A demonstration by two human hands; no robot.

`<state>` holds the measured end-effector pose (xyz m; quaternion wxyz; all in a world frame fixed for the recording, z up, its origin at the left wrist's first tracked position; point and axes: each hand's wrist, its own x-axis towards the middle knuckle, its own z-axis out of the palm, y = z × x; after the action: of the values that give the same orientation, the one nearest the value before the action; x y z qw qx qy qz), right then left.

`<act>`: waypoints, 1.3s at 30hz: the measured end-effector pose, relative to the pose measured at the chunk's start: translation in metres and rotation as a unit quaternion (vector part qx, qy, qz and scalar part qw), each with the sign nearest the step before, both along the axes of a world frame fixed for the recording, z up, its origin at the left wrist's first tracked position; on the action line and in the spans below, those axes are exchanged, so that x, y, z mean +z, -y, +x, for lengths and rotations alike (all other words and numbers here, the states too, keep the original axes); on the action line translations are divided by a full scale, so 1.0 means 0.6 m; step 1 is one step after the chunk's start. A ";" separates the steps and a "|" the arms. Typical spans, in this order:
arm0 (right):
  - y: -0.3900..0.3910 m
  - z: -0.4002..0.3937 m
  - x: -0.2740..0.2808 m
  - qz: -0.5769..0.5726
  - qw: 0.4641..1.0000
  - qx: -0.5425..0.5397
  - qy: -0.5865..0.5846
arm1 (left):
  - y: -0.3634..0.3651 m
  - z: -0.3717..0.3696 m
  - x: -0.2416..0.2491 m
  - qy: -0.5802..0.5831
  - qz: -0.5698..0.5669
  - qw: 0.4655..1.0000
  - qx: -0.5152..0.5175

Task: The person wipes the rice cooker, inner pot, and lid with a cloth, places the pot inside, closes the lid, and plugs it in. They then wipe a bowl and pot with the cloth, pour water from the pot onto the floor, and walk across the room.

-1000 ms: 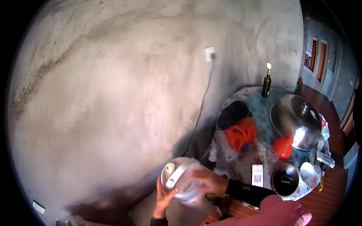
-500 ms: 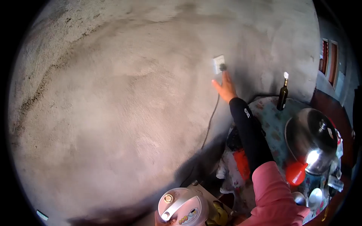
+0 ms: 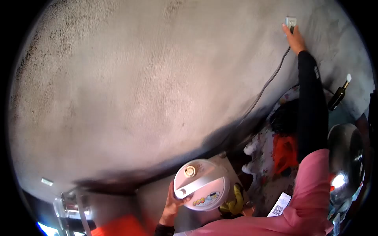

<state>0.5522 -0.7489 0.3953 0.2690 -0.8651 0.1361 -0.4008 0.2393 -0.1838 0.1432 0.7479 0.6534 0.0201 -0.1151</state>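
Note:
Up at the wall, my right hand has its thumb and fingers around a dark plug at the white wall socket. A grey cord hangs from the plug and runs down along the wall. Low in the view, my left hand grips the left side of an electric pressure cooker, by the lower end of its lid handle. The lid is pale pink with a round valve and a colourful sticker. Part of the left hand's fingers is hidden.
Yellow-green gloves lie right of the cooker. A phone or card with a QR code, a red bag, a dark bottle and a big metal lid are farther right. Another red item sits lower left.
The view has swung left and down, showing more of the cooker and my left hand. My right hand's fingers, spread below the plug before, now surround it.

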 end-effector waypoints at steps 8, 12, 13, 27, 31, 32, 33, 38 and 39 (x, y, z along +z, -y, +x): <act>0.001 -0.005 -0.032 -0.019 0.995 0.092 0.032 | -0.004 0.000 0.005 -0.012 0.006 1.000 0.000; -0.179 -0.205 -0.109 0.123 0.972 0.180 0.092 | 0.002 -0.007 0.002 0.003 -0.004 1.000 0.010; -0.254 -0.290 -0.139 0.215 0.937 0.242 0.132 | 0.003 -0.014 -0.002 -0.007 -0.021 1.000 0.016; -0.540 -0.679 -0.708 0.006 0.955 0.231 -0.187 | -0.021 -0.037 -0.039 0.234 0.328 0.908 0.115; -0.493 -0.698 -0.604 0.486 0.841 0.141 -0.193 | -0.021 -0.045 -0.026 0.284 0.367 0.877 0.121; -0.491 -0.701 -0.563 0.440 0.877 0.140 -0.130 | -0.019 -0.046 -0.018 0.324 0.375 0.860 0.121; -0.489 -0.704 -0.521 0.391 0.908 0.138 -0.066 | -0.015 -0.043 -0.011 0.324 0.375 0.861 0.117; -0.543 -0.678 -0.338 0.368 0.898 0.233 0.057 | 0.007 -0.026 0.003 0.374 0.450 0.804 0.101; -0.558 -0.662 -0.343 0.397 0.870 0.285 0.066 | 0.010 -0.018 -0.014 0.363 0.467 0.800 0.099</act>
<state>0.1551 -0.4141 0.1896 0.7007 -0.6582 0.0133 -0.2749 0.2285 -0.1898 0.1346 0.3123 0.9118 -0.1370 0.2289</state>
